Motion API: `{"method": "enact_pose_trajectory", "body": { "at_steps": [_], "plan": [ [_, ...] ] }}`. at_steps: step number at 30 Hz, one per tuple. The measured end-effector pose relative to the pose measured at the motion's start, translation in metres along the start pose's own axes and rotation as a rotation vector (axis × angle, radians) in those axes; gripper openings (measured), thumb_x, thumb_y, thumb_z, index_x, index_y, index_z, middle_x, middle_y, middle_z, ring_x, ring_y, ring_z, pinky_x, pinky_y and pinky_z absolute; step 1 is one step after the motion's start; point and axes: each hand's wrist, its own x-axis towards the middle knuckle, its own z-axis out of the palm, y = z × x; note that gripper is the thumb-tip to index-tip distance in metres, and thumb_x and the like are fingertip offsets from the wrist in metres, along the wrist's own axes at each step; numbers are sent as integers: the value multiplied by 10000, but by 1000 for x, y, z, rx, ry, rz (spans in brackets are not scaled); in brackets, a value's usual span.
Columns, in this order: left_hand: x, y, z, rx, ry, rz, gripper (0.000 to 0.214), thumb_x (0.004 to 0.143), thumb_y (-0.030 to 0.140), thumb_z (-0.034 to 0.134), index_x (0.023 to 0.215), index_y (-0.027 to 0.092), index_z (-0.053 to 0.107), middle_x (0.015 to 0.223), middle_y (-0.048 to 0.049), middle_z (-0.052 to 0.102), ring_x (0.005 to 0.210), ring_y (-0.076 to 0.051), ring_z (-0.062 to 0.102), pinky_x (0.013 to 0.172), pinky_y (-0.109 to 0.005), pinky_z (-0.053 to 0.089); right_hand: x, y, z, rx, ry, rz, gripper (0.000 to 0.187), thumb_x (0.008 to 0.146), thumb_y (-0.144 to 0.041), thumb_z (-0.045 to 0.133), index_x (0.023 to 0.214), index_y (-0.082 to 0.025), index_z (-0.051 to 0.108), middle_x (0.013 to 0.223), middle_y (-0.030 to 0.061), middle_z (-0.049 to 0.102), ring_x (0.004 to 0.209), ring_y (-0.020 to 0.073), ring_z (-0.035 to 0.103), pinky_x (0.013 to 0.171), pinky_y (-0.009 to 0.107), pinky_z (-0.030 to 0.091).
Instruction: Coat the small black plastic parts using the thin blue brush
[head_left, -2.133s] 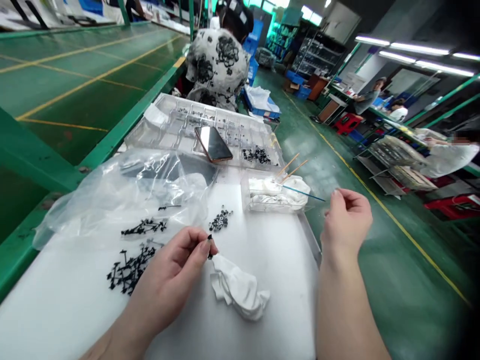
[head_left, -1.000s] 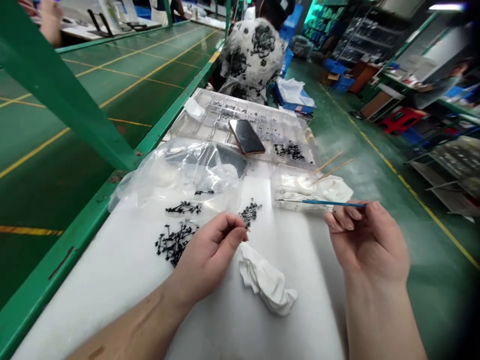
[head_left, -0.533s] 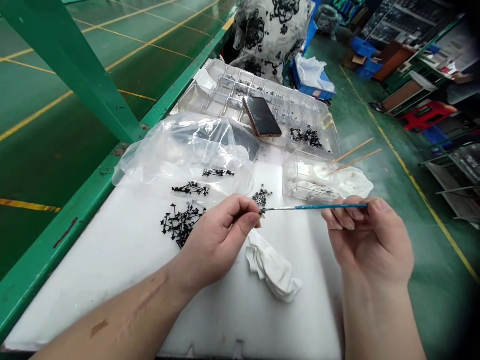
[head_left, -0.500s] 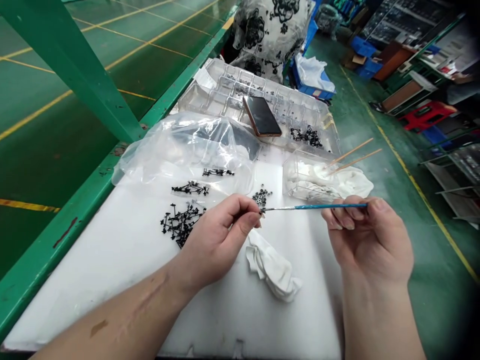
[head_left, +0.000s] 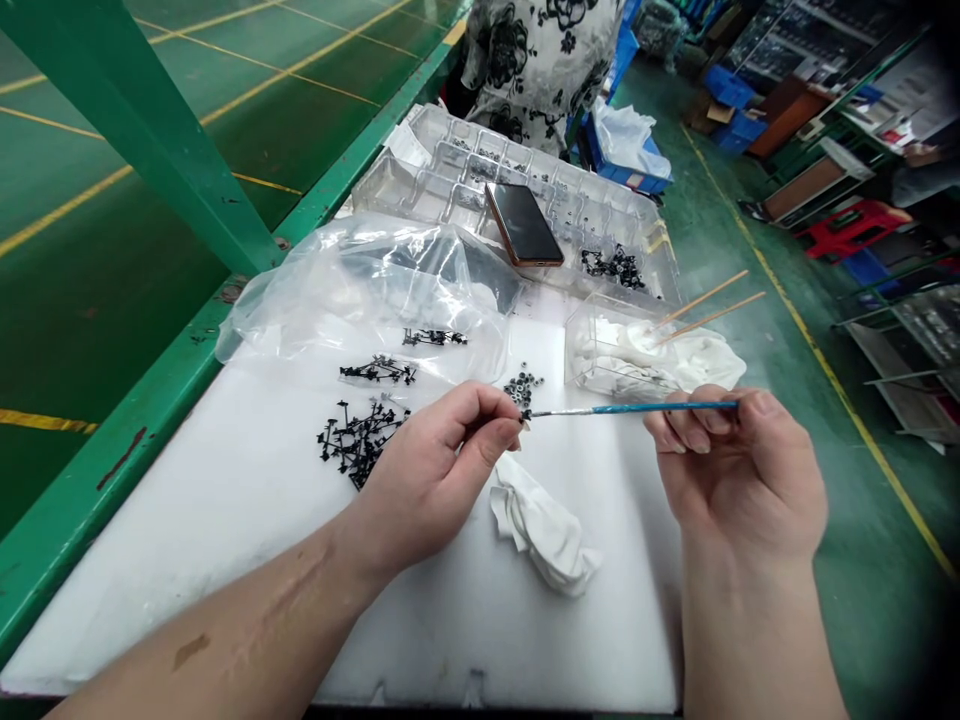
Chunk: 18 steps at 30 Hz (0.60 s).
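Observation:
My left hand (head_left: pixel 439 470) is pinched shut on a tiny black part held between thumb and fingertips above the white table (head_left: pixel 225 560). My right hand (head_left: pixel 739 470) grips the end of a thin blue brush (head_left: pixel 630 408), held level, its tip touching the part at my left fingertips. A crumpled white cloth (head_left: pixel 544 530) lies just below my hands. Small black rings (head_left: pixel 523 385) sit in a little heap behind the brush tip. Black part sprues (head_left: pixel 360 440) lie to the left.
A clear plastic bag (head_left: pixel 360 285) lies at the back left. Behind it are a clear compartment tray (head_left: pixel 480 175) with a phone (head_left: pixel 523 224) on it, and a clear box of white cloth (head_left: pixel 637 355) with wooden sticks (head_left: pixel 705 310). A person in a patterned top (head_left: pixel 536 55) sits beyond.
My right hand brought the blue brush from the clear box over to my left fingertips, where its tip now touches the small part. The view has tilted down toward the table.

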Motion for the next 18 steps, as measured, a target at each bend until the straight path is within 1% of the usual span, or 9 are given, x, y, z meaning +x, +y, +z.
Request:
{"method": "enact_pose_trajectory", "body": {
  "at_steps": [4,8,11,13,15,18],
  "plan": [
    [-1,-2,0,-20,-7,7,98,1034,349,567,980,296,630,880,113,678,832,-28,638,772,-152,466,1,3,1,-16,-18,15,273,820,-277,788,705,-147,577,661,-13,417,574,106,359,548,292,352],
    [-1,-3,0,-3,-10,8,98,1037,346,561,986,304,633,894,114,680,849,-24,640,785,-142,467,1,5,3,-4,-5,19,288,817,-276,793,705,-148,559,658,-19,407,569,102,357,537,278,340],
    [0,-3,0,4,-13,1,94,1035,351,564,988,306,633,890,114,681,838,-26,636,776,-143,466,2,1,2,2,9,18,307,807,-280,803,699,-155,544,655,-24,399,565,100,353,528,270,340],
    [0,-3,0,3,-8,-5,107,1036,364,559,980,307,631,881,109,677,831,-33,630,773,-150,465,8,-5,-4,16,38,11,317,795,-294,811,700,-162,539,654,-30,385,560,97,345,522,267,344],
    [1,-3,0,9,-4,-17,130,1035,387,554,967,307,631,872,101,672,825,-45,623,774,-160,463,18,-11,-16,9,111,-38,343,767,-310,819,694,-177,511,660,-35,374,555,96,337,506,264,339],
    [0,-5,-2,20,-2,-84,163,1018,455,571,971,314,635,886,85,669,834,-64,614,769,-174,457,39,-18,-44,-122,347,-148,342,740,-317,811,706,-197,493,678,-34,410,555,93,353,477,254,321]
  ]
}}
